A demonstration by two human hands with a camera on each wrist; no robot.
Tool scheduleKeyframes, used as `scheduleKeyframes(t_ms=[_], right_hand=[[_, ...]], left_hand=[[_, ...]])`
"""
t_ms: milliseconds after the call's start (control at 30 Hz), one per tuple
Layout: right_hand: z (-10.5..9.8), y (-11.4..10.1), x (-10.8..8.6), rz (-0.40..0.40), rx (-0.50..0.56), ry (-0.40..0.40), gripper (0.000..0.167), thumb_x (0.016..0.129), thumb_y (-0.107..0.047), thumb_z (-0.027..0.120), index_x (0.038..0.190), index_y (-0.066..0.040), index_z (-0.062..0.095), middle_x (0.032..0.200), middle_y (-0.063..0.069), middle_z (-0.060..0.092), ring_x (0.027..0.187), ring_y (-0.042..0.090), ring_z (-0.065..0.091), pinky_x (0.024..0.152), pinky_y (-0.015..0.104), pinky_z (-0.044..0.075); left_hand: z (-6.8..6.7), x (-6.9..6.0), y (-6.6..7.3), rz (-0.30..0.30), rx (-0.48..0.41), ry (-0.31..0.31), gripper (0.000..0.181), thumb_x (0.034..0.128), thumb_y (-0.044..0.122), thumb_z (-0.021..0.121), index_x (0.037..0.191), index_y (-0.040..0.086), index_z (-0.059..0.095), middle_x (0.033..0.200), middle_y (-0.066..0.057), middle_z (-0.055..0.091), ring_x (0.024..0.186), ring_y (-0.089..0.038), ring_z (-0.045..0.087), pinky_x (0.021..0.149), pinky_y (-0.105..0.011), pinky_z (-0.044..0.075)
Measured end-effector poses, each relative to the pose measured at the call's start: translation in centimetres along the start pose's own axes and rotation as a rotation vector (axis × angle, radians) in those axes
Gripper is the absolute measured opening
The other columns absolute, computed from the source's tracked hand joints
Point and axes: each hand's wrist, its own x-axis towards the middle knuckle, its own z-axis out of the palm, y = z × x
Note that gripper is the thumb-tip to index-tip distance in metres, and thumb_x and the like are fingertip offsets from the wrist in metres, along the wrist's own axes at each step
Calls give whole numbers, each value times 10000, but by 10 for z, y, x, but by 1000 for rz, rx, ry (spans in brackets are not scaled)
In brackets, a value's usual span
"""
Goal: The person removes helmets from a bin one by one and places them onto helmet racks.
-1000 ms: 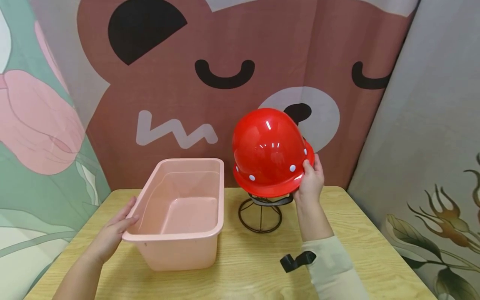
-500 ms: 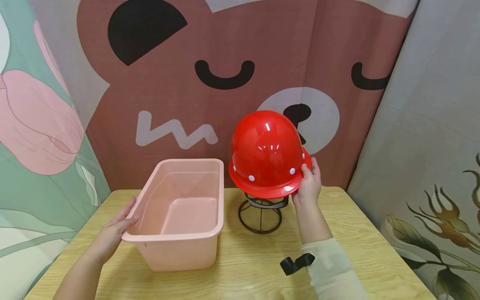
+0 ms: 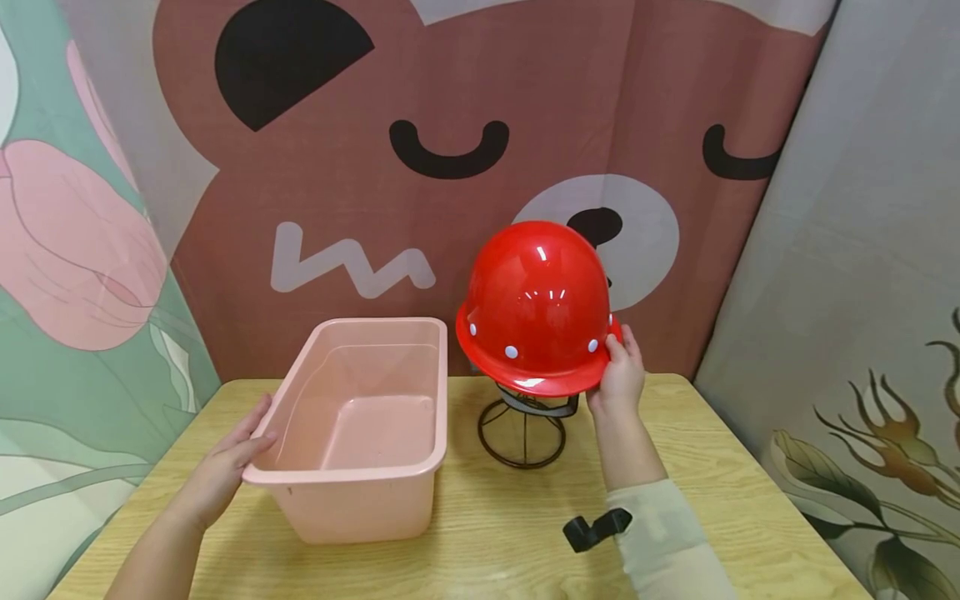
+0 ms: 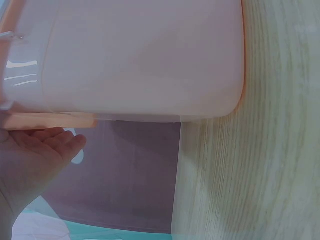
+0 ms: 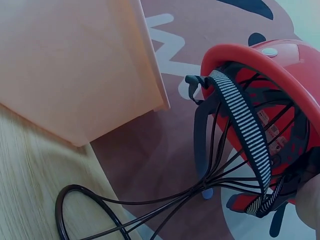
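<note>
A red hard hat [image 3: 536, 308] sits over the top of a dark wire stand [image 3: 521, 465]. My right hand [image 3: 621, 383] grips its brim at the right side, thumb on the outer shell, other fingers partly hidden behind. Seen from the right wrist, the stand's wires [image 5: 192, 191] run up inside the shell, past a striped strap [image 5: 240, 120]. To the left is a pink plastic bin [image 3: 367, 510], with nothing seen inside it. My left hand [image 3: 217, 471] holds the bin's left rim, thumb over the edge and fingers along the outside.
Both bin and stand are on a light wooden table [image 3: 510, 542], the stand just right of the bin. A brown curtain with a bear print [image 3: 360, 192] hangs close behind. A grey flowered curtain [image 3: 825, 333] borders the right side.
The hard hat has dropped slightly and turned a little on the stand, my right hand moving with it. My left hand and the bin are practically where they were.
</note>
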Motion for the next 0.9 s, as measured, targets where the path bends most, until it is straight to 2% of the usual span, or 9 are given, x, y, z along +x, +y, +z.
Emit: scheduleKeyframes(t_ms=[167,200,600,700,800,900], right_hand=[[1,-1,1,-6,-9,6,562,1052,-183,392,1577,-235,199,1594,-52,285,1414,144,369,1105,284,408],[1,-1,1,-8,-14,6,561,1052,-182,388,1578,-230,197,1595,-52,283,1414,142,371,1105,280,407],[0,-3,-2,9,-27,-33,557,1055,-277,384,1576,-248,190,1594,-58,283,1410,139,351,1115,284,400],[-2,-2,-1,10,-4,-66,503,1047,-351,398,1527,-221,322,1531,-31,378,1362,144,400,1073,255,445],[-3,-2,0,-2,25,-94,397,1039,-408,396,1381,-214,456,1404,-46,468,1288,123,444,983,217,497],[-5,-2,1,-3,33,-108,406,1041,-434,352,1379,-212,396,1446,-47,413,1335,121,398,1052,224,448]], left_hand=[[0,0,1,4,-1,2,738,1031,229,403,1561,96,-92,1624,-165,-170,1480,-348,-171,965,21,185],[0,0,1,5,7,2,736,1031,231,402,1562,97,-90,1625,-166,-165,1482,-348,-165,879,46,213],[-2,0,0,2,12,5,739,1028,230,408,1562,95,-85,1624,-168,-158,1482,-335,-160,879,43,235],[-2,0,-1,-2,12,8,737,1028,233,410,1563,99,-79,1626,-168,-151,1484,-334,-151,876,42,238],[-2,0,-1,-2,17,8,734,1028,233,411,1564,101,-73,1628,-169,-140,1486,-331,-135,877,38,246],[-3,0,-1,-2,20,2,732,1030,231,408,1566,106,-75,1629,-173,-134,1487,-324,-114,874,27,264]])
